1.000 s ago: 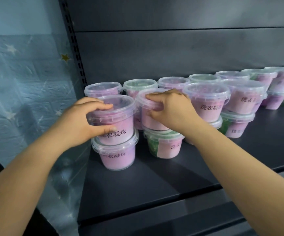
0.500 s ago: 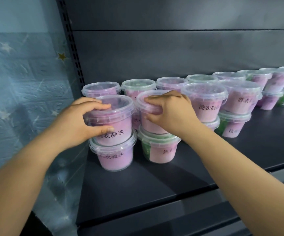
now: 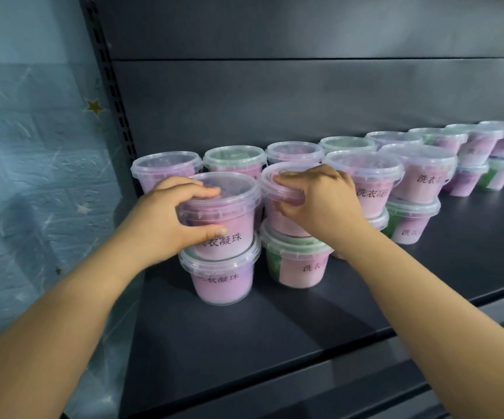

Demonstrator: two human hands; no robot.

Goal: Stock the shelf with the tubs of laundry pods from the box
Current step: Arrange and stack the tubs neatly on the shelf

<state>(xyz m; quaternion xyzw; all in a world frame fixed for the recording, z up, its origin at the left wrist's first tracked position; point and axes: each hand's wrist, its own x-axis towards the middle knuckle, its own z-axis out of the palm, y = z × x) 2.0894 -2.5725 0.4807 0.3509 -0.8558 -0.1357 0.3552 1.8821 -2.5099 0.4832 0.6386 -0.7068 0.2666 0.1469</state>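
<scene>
On the dark shelf [image 3: 275, 322] stand several clear-lidded tubs of pink, purple and green laundry pods, many stacked two high. My left hand [image 3: 166, 225] grips a pink tub [image 3: 229, 219] sitting on top of a purple tub [image 3: 223, 282] at the front left. My right hand [image 3: 320, 204] grips a second pink tub [image 3: 278, 207], slightly tilted, on top of a green-and-pink tub [image 3: 296, 264]. The box is out of view.
More stacked tubs [image 3: 414, 189] run in rows toward the right along the shelf's back panel [image 3: 275, 101]. A slotted upright post [image 3: 105, 86] bounds the shelf on the left, beside a blue starred wall [image 3: 33, 146]. The shelf's front strip is bare.
Both hands keep their hold on the same top tubs. The view has shifted slightly, and the right tub looks a little more tilted.
</scene>
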